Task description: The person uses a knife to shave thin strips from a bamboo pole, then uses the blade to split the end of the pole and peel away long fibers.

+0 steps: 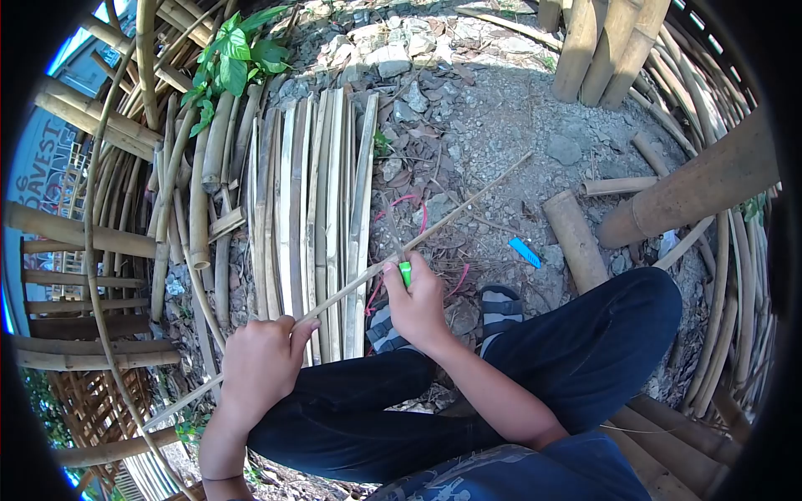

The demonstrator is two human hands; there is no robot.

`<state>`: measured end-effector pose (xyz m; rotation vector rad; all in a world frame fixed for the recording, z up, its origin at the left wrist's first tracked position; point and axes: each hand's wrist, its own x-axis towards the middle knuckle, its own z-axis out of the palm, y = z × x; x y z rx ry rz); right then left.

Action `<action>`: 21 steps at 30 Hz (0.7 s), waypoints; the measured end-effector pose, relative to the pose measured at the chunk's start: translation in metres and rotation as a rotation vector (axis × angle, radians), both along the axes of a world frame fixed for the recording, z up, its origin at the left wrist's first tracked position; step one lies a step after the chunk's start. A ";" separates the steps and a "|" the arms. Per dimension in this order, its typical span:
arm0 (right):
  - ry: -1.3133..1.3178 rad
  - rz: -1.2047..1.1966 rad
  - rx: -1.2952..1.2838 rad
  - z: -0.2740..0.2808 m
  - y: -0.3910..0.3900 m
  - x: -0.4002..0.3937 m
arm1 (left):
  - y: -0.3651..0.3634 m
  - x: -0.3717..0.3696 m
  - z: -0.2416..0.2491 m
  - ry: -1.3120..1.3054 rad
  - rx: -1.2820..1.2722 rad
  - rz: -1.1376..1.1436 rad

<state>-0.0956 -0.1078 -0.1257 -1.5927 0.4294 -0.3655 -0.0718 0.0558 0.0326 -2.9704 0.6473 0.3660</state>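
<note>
A long thin bamboo strip [344, 290] runs slantwise across my lap, from the lower left up to the ground at the upper right. My left hand [261, 359] is closed round its lower part, thumb lying along it. Farther up, my right hand [415, 302] grips a knife [406, 272] by its bright green handle, its thin blade pointing away from me and crossing the strip. Part of the handle is hidden in my fingers. The thumb of that hand lies right beside the strip.
Split bamboo slats [313, 200] lie in a row ahead, left of centre. A blue plastic piece [525, 251] and pink string [424, 215] are on the stony ground. Thick bamboo poles [693, 179] stand at the right, a bamboo fence [83, 230] at the left. My sandalled feet [501, 309] are below.
</note>
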 end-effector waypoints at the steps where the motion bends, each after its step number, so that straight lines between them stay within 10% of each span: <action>1: 0.008 -0.006 0.084 0.000 0.003 -0.002 | 0.000 0.000 0.000 0.005 0.006 0.002; 15: 0.245 -0.470 0.911 -0.017 -0.030 0.008 | 0.004 0.005 -0.004 -0.065 -0.014 -0.019; 21: 0.071 -0.273 0.320 -0.063 -0.055 0.016 | 0.007 0.008 -0.008 -0.148 -0.026 -0.044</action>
